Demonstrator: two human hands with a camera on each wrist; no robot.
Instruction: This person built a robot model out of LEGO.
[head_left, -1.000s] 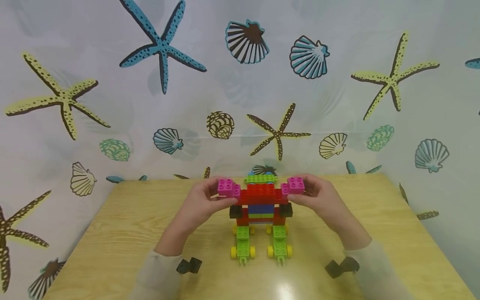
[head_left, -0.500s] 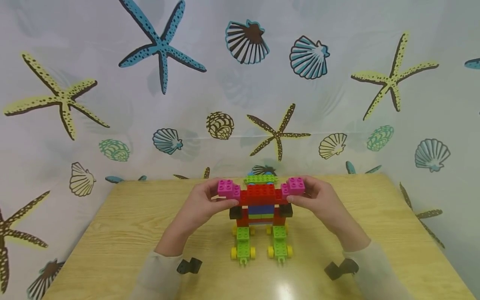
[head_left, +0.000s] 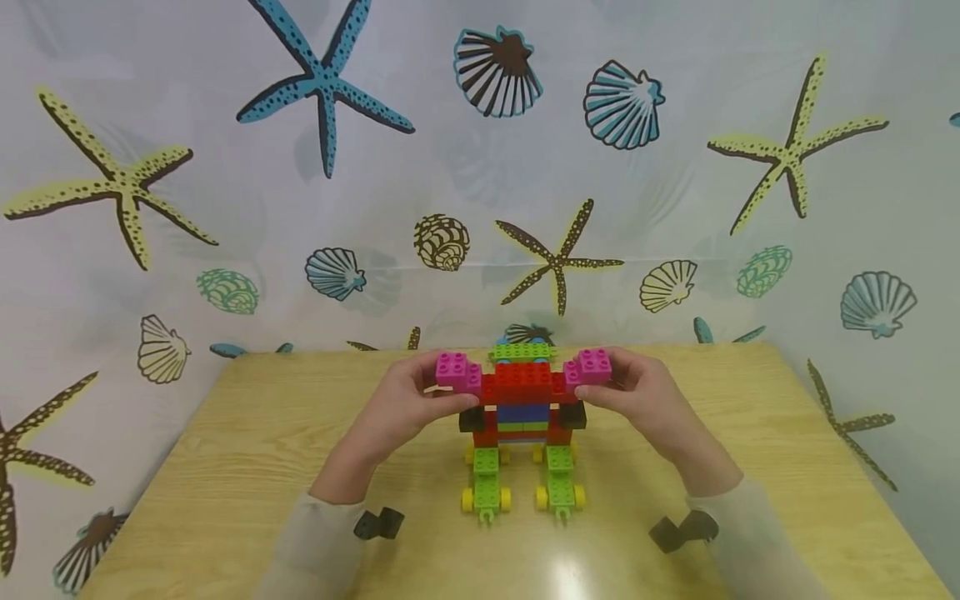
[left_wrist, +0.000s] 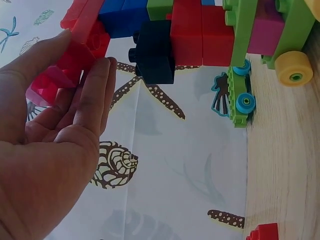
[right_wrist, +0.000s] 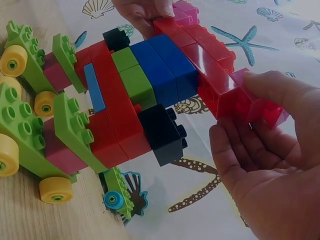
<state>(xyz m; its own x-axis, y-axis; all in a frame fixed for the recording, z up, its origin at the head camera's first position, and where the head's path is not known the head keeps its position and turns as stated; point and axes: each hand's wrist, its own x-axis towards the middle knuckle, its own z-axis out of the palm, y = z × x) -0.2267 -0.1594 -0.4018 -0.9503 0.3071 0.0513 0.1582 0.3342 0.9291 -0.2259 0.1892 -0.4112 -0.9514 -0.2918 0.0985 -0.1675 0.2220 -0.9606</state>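
Both hands frame the brick figure as we steady it at the far middle of the wooden surface (head_left: 247, 433). Our left hand (head_left: 405, 408) pinches the pink brick (head_left: 457, 372) on the figure's left arm, thumb and fingers curled round it; our right hand (head_left: 645, 400) grasps the matching pink block (head_left: 588, 367) on the right arm in the same way. Between them runs the red crossbar (head_left: 525, 386), topped by a green plate (head_left: 522, 353). Below it sit blue and green bricks, two black bricks (head_left: 472, 421) at the sides, and two green wheeled bases (head_left: 486, 483) with yellow wheels that rest on the surface. We judge the build (head_left: 523, 425) well along: body, arms and wheeled feet are joined, and both pink ends look seated on the crossbar. What remains, if anything, we cannot tell; one loose red piece (left_wrist: 265, 232) lies apart in the left wrist view. A seashell-print curtain (head_left: 225, 167) hangs behind.
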